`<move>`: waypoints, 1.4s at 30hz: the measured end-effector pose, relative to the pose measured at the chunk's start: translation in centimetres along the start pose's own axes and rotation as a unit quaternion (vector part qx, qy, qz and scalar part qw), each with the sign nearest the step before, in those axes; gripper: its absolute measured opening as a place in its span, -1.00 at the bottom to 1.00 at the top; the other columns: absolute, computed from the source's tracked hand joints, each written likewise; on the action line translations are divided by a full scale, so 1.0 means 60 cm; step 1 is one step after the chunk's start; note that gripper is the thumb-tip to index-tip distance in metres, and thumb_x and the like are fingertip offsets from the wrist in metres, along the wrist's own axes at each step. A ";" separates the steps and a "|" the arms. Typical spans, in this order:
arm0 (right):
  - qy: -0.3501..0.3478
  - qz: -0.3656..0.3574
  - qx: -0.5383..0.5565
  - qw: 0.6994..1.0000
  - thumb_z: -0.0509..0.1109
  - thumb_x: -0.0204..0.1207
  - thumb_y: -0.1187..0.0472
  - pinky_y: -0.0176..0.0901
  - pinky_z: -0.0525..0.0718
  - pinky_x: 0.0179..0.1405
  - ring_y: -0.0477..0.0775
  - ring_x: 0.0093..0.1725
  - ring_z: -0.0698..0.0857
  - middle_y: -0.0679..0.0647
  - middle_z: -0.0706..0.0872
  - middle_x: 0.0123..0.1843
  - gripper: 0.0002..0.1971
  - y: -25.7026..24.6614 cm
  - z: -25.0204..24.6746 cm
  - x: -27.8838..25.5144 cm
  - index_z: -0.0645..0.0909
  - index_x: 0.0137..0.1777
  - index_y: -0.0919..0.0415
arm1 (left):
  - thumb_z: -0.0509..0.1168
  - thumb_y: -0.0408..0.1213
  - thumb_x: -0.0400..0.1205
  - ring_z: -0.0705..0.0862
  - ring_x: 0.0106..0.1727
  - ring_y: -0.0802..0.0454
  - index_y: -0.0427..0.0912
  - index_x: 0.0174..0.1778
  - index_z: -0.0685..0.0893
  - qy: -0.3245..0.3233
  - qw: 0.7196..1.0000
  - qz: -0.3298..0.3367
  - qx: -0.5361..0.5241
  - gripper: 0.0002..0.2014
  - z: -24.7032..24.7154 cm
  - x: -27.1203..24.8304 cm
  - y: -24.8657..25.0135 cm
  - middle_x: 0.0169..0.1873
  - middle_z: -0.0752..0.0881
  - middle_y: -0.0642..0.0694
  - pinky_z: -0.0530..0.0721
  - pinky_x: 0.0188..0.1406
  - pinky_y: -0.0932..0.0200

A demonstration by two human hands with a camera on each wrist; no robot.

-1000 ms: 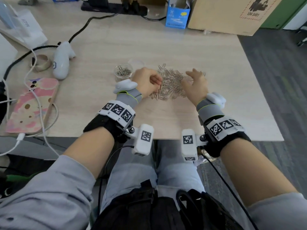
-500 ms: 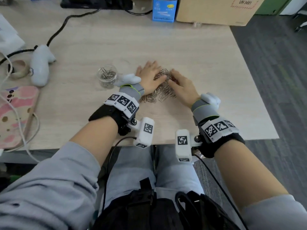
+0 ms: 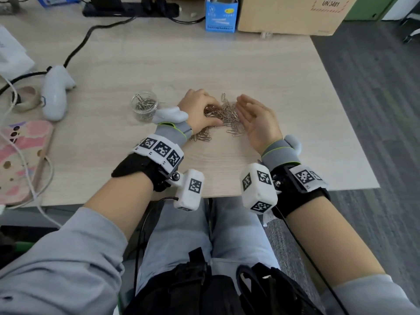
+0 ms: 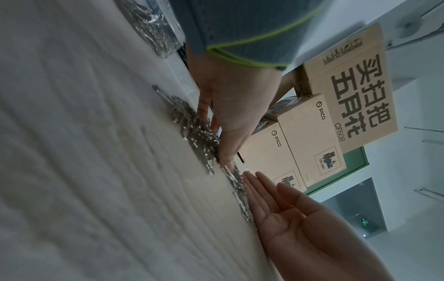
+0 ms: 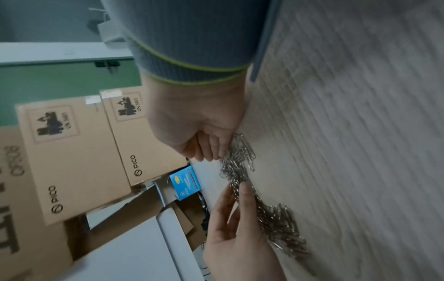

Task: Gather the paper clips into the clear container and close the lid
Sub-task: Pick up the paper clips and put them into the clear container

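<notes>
A heap of silver paper clips (image 3: 228,115) lies mid-table. My left hand (image 3: 198,109) sits on the heap's left side, fingers curled down into it and thumb underneath, gripping a bunch of clips. In the left wrist view its fingers (image 4: 204,116) dig into the paper clips (image 4: 192,131). My right hand (image 3: 256,118) stands on its edge against the heap's right side, palm facing left, fingers straight. The clear container (image 3: 144,105), open and holding some clips, stands just left of my left wrist. I cannot make out its lid.
A white handheld device (image 3: 55,94) with cables and a tape roll (image 3: 26,101) lie at the left, with a pink board (image 3: 20,160) nearer. At the back stand a blue box (image 3: 220,14) and cardboard cartons (image 3: 293,12). The table's right edge (image 3: 341,105) is close.
Both hands lay flat, palms down, on the heap half a second ago. Now my left fingers have curled into the clips and my right hand has turned up onto its edge.
</notes>
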State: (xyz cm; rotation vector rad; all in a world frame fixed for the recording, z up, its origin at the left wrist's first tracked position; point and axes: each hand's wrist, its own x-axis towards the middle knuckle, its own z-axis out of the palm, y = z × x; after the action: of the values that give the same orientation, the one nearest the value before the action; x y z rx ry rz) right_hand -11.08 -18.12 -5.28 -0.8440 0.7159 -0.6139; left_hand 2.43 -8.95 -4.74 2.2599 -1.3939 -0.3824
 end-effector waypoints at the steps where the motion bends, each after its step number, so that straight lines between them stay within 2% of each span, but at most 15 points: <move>1: -0.006 0.005 0.024 1.000 0.02 0.65 0.45 -0.09 0.45 0.48 0.23 0.50 0.47 0.37 0.49 0.46 -0.62 -0.001 -0.003 0.002 0.39 0.42 0.50 | 0.49 -0.06 0.38 0.53 0.18 -0.15 -0.02 0.08 0.72 0.014 1.000 -0.001 -0.020 -0.64 0.002 0.004 0.001 0.09 0.66 -0.16 0.41 0.06 0.15; 4: -0.013 0.025 0.066 0.997 0.02 0.66 0.39 -0.12 0.53 0.38 0.22 0.45 0.50 0.28 0.62 0.27 -0.67 0.000 -0.008 0.006 0.45 0.35 0.43 | 0.49 -0.23 0.39 0.60 -0.10 -0.02 -0.14 -0.12 0.77 0.044 0.996 -0.018 -0.077 -0.82 0.006 0.009 0.001 -0.06 0.73 -0.19 0.52 -0.03 0.14; 7: -0.007 0.045 0.106 0.993 0.06 0.66 0.36 -0.10 0.56 0.34 0.21 0.35 0.56 0.18 0.67 0.05 -0.78 -0.004 -0.009 0.012 0.56 0.06 0.35 | 0.50 -0.28 0.37 0.59 -0.23 0.09 -0.19 -0.17 0.79 0.061 0.991 -0.017 -0.116 -0.85 0.003 0.014 -0.001 -0.15 0.79 -0.20 0.57 -0.14 0.30; 9: 0.004 0.054 0.124 0.991 0.06 0.66 0.34 -0.09 0.59 0.31 0.17 0.22 0.62 0.19 0.67 0.03 -0.77 -0.006 -0.010 0.016 0.57 0.02 0.35 | 0.51 -0.29 0.36 0.59 -0.36 0.16 -0.21 -0.16 0.80 0.064 0.988 -0.019 -0.136 -0.83 -0.003 0.019 -0.004 -0.24 0.79 -0.15 0.49 -0.28 0.51; 11: 0.006 0.059 0.142 0.988 0.06 0.65 0.33 -0.11 0.61 0.27 0.13 0.11 0.67 0.21 0.69 0.04 -0.75 -0.010 -0.010 0.017 0.58 0.03 0.38 | 0.54 -0.26 0.34 0.57 -0.47 0.34 -0.20 -0.15 0.80 0.064 0.985 -0.024 -0.159 -0.80 -0.009 0.027 -0.003 -0.31 0.75 -0.11 0.52 -0.36 0.53; 14: -0.012 0.058 0.156 0.986 0.06 0.64 0.31 -0.14 0.64 0.21 0.11 0.06 0.70 0.20 0.74 0.00 -0.73 -0.018 -0.003 0.017 0.59 0.01 0.38 | 0.55 -0.23 0.32 0.56 -0.53 0.47 -0.14 -0.14 0.81 0.063 0.983 -0.010 -0.174 -0.79 -0.019 0.039 0.010 -0.34 0.73 -0.07 0.50 -0.42 0.59; 18: -0.021 0.089 0.129 0.987 0.05 0.66 0.24 -0.22 0.74 -0.10 0.09 -0.12 0.69 0.16 0.75 -0.18 -0.71 -0.027 0.011 0.027 0.58 -0.07 0.33 | 0.54 -0.29 0.34 0.59 -0.45 0.47 -0.12 -0.16 0.80 0.025 0.978 0.037 -0.205 -0.82 -0.029 0.054 0.044 -0.36 0.74 -0.02 0.50 -0.28 0.60; 22: -0.040 0.147 0.165 0.974 0.03 0.68 0.19 -0.06 0.79 -0.23 0.09 -0.32 0.77 0.17 0.79 -0.35 -0.64 -0.028 0.019 0.030 0.60 -0.13 0.35 | 0.53 -0.34 0.34 0.70 -0.24 0.16 -0.13 -0.17 0.79 -0.021 0.976 0.063 -0.209 -0.83 -0.028 0.061 0.074 -0.31 0.76 -0.13 0.63 -0.09 0.29; 25: -0.045 0.165 0.176 0.969 -0.01 0.69 0.25 -0.01 0.81 -0.37 0.11 -0.39 0.80 0.20 0.81 -0.35 -0.49 -0.031 0.018 0.033 0.72 -0.26 0.39 | 0.55 -0.34 0.31 0.64 -0.36 0.42 -0.19 -0.16 0.81 -0.048 0.979 0.069 -0.184 -0.80 -0.024 0.070 0.080 -0.33 0.75 -0.05 0.61 -0.13 0.42; 27: -0.028 0.161 0.173 0.971 -0.01 0.69 0.29 -0.02 0.81 -0.37 0.18 -0.28 0.78 0.24 0.80 -0.30 -0.56 -0.031 0.014 0.037 0.68 -0.17 0.43 | 0.55 -0.35 0.30 0.64 -0.41 0.47 -0.20 -0.17 0.81 -0.054 0.977 0.076 -0.192 -0.80 -0.025 0.072 0.080 -0.30 0.77 -0.07 0.61 -0.18 0.52; 30: 0.006 0.161 0.192 0.968 0.05 0.68 0.30 -0.01 0.79 -0.25 0.33 -0.10 0.70 0.35 0.68 -0.05 -0.72 -0.036 0.002 0.040 0.53 -0.06 0.48 | 0.53 -0.21 0.29 0.68 -0.32 0.34 -0.17 -0.17 0.80 0.005 0.976 0.075 -0.204 -0.77 -0.033 0.068 0.071 -0.27 0.75 -0.05 0.65 -0.12 0.35; 33: 0.012 0.159 0.211 0.964 0.04 0.68 0.29 -0.03 0.78 -0.25 0.35 -0.36 0.79 0.40 0.77 -0.29 -0.68 -0.044 -0.010 0.034 0.54 -0.09 0.52 | 0.45 0.15 0.17 0.65 -0.05 0.04 -0.02 -0.06 0.77 0.034 0.990 0.038 -0.134 -0.51 -0.031 0.069 0.040 -0.06 0.71 -0.06 0.59 0.09 0.15; 35: 0.019 0.152 0.218 0.964 0.04 0.68 0.30 -0.04 0.78 -0.28 0.32 -0.43 0.79 0.40 0.77 -0.38 -0.67 -0.048 -0.015 0.031 0.54 -0.11 0.52 | 0.38 0.36 0.00 0.54 0.21 -0.12 0.07 0.07 0.71 -0.040 0.997 0.021 -0.057 -0.25 -0.025 0.062 0.031 0.14 0.66 -0.09 0.51 0.29 -0.01; 38: 0.024 0.148 0.226 0.962 0.05 0.68 0.30 -0.07 0.79 -0.29 0.29 -0.42 0.80 0.39 0.78 -0.37 -0.68 -0.047 -0.016 0.031 0.55 -0.09 0.51 | 0.55 0.26 0.00 0.31 0.38 -0.17 0.14 0.20 0.61 -0.117 0.992 0.008 0.052 -0.19 -0.011 0.044 0.041 0.31 0.51 -0.03 0.34 0.37 -0.11; 42: 0.026 0.150 0.231 0.961 0.06 0.68 0.29 -0.08 0.78 -0.23 0.30 -0.41 0.80 0.41 0.77 -0.37 -0.69 -0.045 -0.016 0.025 0.55 -0.08 0.52 | 0.58 0.05 0.19 0.45 0.26 -0.19 0.02 0.10 0.68 -0.101 0.994 0.034 -0.002 -0.44 0.003 0.044 0.040 0.18 0.56 -0.12 0.47 0.30 -0.10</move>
State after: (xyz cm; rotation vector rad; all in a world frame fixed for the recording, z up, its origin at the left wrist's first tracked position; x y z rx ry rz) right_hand -11.44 -21.08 -3.95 -0.2791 0.6928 -0.5018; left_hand 1.70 -12.27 -3.67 2.2139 -1.5634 -0.6044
